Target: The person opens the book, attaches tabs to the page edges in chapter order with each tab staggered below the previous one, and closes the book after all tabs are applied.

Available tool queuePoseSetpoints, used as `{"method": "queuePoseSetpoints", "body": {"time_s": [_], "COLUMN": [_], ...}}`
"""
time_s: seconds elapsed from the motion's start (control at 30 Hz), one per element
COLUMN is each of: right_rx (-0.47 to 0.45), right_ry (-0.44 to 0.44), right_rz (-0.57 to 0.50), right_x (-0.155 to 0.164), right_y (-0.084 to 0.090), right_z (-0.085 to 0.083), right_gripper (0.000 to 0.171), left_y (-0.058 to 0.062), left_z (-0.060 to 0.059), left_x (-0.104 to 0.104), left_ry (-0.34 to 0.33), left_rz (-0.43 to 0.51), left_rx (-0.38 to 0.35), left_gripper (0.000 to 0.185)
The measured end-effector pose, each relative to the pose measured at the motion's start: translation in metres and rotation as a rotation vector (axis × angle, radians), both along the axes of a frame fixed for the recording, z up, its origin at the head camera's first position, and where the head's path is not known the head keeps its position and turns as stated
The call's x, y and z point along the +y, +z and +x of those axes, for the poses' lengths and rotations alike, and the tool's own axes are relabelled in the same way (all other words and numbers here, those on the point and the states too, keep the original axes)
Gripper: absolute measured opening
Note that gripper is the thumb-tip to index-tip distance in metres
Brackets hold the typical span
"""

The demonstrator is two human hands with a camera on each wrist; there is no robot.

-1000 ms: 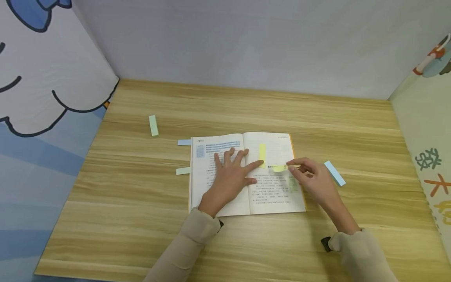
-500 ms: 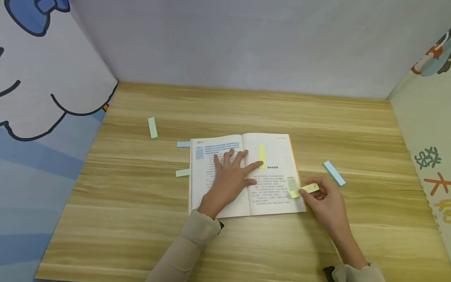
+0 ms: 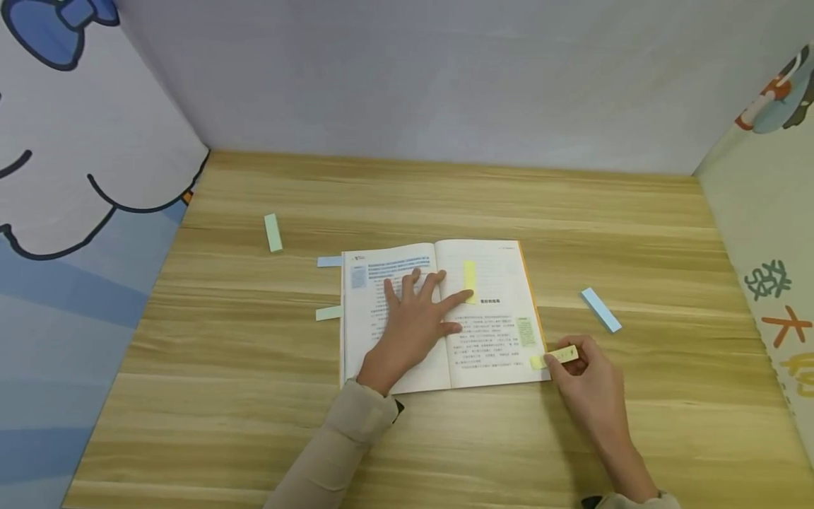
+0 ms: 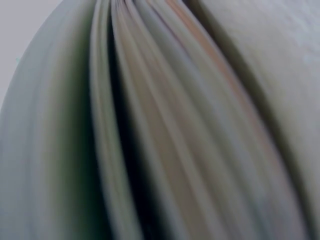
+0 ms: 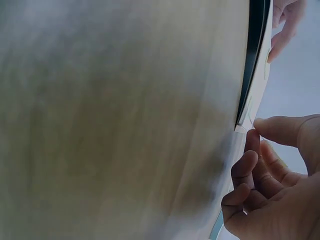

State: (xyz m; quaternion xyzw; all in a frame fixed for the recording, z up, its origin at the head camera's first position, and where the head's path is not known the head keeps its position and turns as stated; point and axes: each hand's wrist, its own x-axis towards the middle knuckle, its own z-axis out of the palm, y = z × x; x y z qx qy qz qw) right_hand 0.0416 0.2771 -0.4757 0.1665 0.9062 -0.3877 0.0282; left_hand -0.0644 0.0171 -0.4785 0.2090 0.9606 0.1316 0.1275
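Observation:
An open book (image 3: 486, 353) lies on the table with printed text on both pages. My left hand (image 3: 410, 332) rests spread across its middle, index fingertip at the lower end of a yellow sticky pad (image 3: 470, 276) on the right page. At the lower right page edge my right hand (image 3: 591, 382) pinches a yellow sticky tab (image 3: 562, 355) between thumb and fingers. One end of that tab overlaps the page; the other sticks out past the edge. In the right wrist view, the thumb and curled fingers (image 5: 252, 170) meet at the book's edge. Blurred page edges (image 4: 165, 130) fill the left wrist view.
Blue (image 3: 329, 261) and green (image 3: 328, 312) tabs jut from the book's left edge. A green sticky pad (image 3: 273, 232) lies at the back left of the wooden table (image 3: 445, 198), and a blue sticky pad (image 3: 600, 309) right of the book. Walls border the table.
My right hand has carried the yellow tab from the heading on the right page down and right to the lower page edge. The left hand has stayed in place on the book.

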Motion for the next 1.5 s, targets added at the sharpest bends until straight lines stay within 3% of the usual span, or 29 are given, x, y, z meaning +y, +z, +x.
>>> {"method": "queuePoseSetpoints", "body": {"time_s": [0.2, 0.6, 0.7, 0.87, 1.0, 1.33, 1.5], "right_rx": [-0.011, -0.047, -0.017, 0.113, 0.166, 0.033, 0.023], "right_ry": [0.008, 0.093, 0.103, 0.124, 0.152, 0.18, 0.18], "right_rz": [0.055, 0.151, 0.21, 0.334, 0.369, 0.398, 0.4], "right_x": [-0.002, -0.005, -0.007, -0.009, -0.012, -0.015, -0.013], "right_y": [-0.001, -0.001, -0.003, -0.009, -0.011, -0.007, -0.005], "right_z": [-0.001, -0.002, -0.001, 0.0, -0.001, -0.002, -0.001], "right_gripper": [0.029, 0.048, 0.046, 0.045, 0.048, 0.062, 0.068], "left_y": [-0.001, -0.002, -0.003, -0.003, -0.002, 0.0, 0.0], "left_z": [0.0, 0.001, 0.001, 0.001, 0.001, 0.001, 0.001], "left_x": [0.0, -0.002, -0.001, -0.001, -0.001, -0.001, 0.0], "left_ry": [0.001, 0.0, 0.001, 0.003, 0.002, -0.004, -0.007], "left_rz": [0.014, 0.005, 0.002, -0.006, -0.009, -0.01, -0.013], "left_rx": [-0.001, 0.015, 0.014, 0.011, 0.013, 0.018, 0.018], "left_gripper": [0.062, 0.061, 0.061, 0.061, 0.061, 0.062, 0.061]}}
